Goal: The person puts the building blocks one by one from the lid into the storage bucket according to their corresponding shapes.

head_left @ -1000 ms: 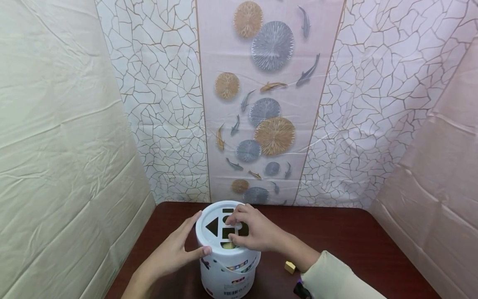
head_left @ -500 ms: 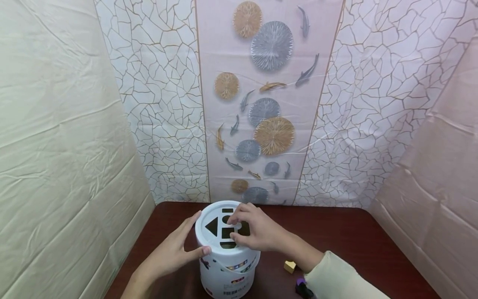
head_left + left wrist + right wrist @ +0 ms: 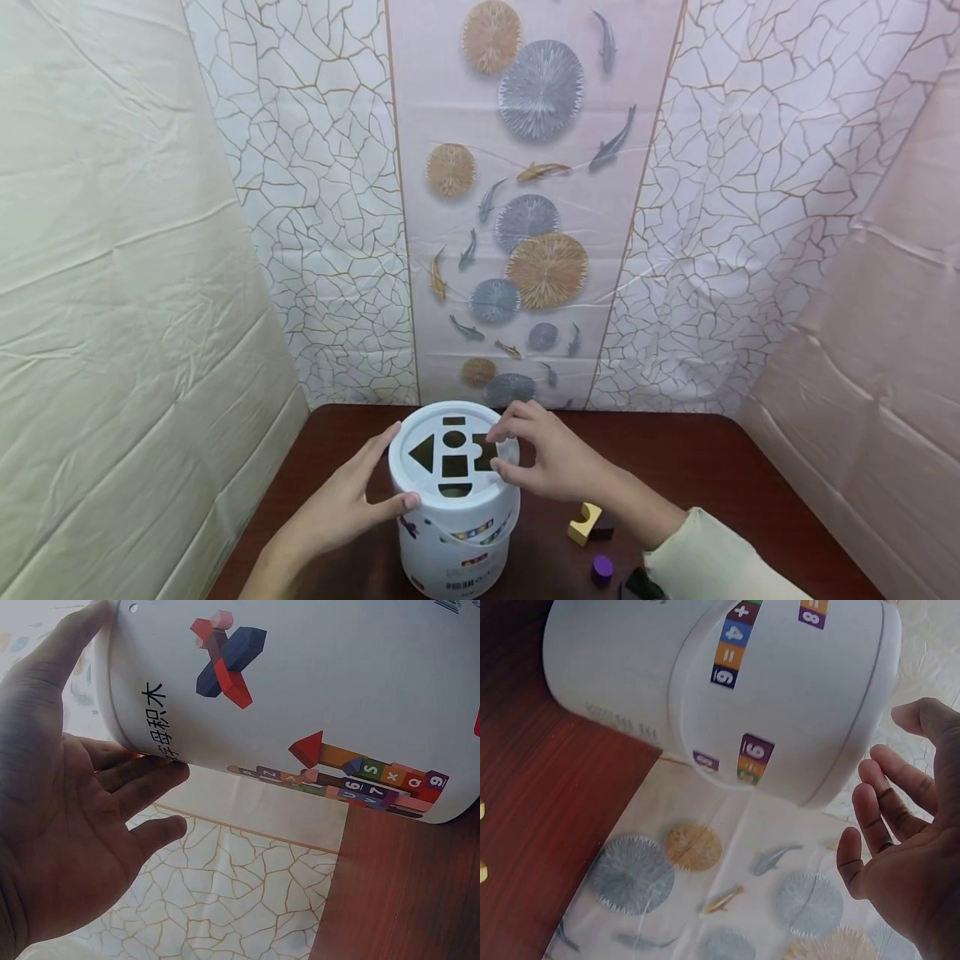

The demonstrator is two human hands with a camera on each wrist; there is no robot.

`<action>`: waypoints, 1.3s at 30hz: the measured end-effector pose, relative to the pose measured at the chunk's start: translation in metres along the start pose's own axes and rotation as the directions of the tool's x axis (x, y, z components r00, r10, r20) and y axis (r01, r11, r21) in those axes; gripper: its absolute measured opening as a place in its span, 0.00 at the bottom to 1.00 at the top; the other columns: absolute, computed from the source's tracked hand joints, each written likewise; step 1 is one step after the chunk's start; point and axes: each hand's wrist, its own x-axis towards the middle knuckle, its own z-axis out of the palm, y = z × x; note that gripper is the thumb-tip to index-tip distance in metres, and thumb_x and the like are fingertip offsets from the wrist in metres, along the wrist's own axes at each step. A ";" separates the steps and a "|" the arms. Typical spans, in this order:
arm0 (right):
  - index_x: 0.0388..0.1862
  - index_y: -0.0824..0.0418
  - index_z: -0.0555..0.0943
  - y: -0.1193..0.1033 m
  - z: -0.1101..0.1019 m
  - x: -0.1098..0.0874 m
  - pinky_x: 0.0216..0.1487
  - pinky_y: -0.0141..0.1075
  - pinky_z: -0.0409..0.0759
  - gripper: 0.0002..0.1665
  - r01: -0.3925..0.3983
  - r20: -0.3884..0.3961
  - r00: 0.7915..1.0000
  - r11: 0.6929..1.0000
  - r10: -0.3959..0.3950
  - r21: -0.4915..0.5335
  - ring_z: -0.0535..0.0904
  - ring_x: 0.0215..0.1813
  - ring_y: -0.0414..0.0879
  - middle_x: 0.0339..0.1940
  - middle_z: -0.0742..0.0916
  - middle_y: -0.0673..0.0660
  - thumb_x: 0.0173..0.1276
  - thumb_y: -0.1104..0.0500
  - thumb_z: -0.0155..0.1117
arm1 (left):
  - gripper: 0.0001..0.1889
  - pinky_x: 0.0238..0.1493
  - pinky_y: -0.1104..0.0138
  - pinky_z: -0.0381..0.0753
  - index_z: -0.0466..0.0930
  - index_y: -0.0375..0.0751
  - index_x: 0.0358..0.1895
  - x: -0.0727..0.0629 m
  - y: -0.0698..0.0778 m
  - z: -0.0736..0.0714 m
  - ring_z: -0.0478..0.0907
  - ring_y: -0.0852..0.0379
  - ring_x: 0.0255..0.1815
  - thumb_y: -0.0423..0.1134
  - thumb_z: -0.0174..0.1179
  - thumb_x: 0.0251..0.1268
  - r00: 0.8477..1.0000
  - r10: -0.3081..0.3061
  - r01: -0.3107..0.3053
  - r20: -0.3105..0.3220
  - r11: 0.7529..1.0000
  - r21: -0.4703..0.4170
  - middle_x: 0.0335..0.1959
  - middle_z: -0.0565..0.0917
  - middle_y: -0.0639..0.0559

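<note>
Flanking bucket (image 3: 461,510): hands (image 3: 337,510) (image 3: 558,457) | label (image 3: 156,720): apparently "字母积木" | barcode (image 3: 460,585) low

The left forearm (image 3: 283,563) slants in from the near side toward the far right. At its end the left grip (image 3: 343,508) spreads wide, thumb (image 3: 392,507) pointing right, fingers (image 3: 371,460) extended toward the far right. From the near right the bare right forearm (image 3: 645,507) angles in toward the far left. The right grip (image 3: 558,457) aims left, its fingers softly bent, a gap parting its thumb from the forefinger (image 3: 513,427).
</note>
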 end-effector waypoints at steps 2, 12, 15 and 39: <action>0.51 0.52 0.90 0.003 -0.003 -0.005 0.53 0.39 0.80 0.11 -0.008 -0.010 1.000 1.000 0.008 -0.013 0.77 0.52 0.41 0.50 0.87 0.47 0.72 0.56 0.80 | 0.58 0.81 0.28 0.67 0.51 0.60 0.92 -0.001 0.000 0.000 0.62 0.38 0.89 0.70 0.73 0.66 1.000 0.009 -0.009 0.000 1.000 0.002 0.90 0.63 0.49; 0.53 0.48 0.90 0.015 -0.023 -0.032 0.57 0.42 0.83 0.13 -0.071 -0.037 0.997 0.994 0.068 -0.080 0.80 0.55 0.42 0.51 0.87 0.45 0.72 0.52 0.80 | 0.58 0.81 0.27 0.67 0.51 0.63 0.92 0.000 0.000 0.000 0.62 0.38 0.90 0.71 0.73 0.65 1.000 0.010 -0.010 -0.002 1.000 0.007 0.90 0.63 0.50; 0.53 0.46 0.90 0.020 -0.028 -0.041 0.57 0.42 0.84 0.12 -0.087 -0.040 0.996 0.991 0.083 -0.102 0.80 0.55 0.40 0.51 0.87 0.44 0.72 0.52 0.79 | 0.58 0.80 0.27 0.67 0.51 0.63 0.92 0.000 -0.001 0.000 0.62 0.37 0.90 0.71 0.74 0.65 1.000 0.006 -0.006 0.000 1.000 0.011 0.90 0.63 0.50; 0.46 0.48 0.90 0.065 -0.025 -0.098 0.47 0.45 0.80 0.13 -0.179 -0.064 0.984 0.953 0.168 -0.244 0.80 0.51 0.41 0.45 0.87 0.44 0.65 0.54 0.84 | 0.57 0.80 0.26 0.67 0.51 0.62 0.92 0.001 -0.001 0.001 0.62 0.36 0.90 0.69 0.74 0.66 1.000 0.014 -0.014 -0.002 1.000 0.015 0.90 0.63 0.48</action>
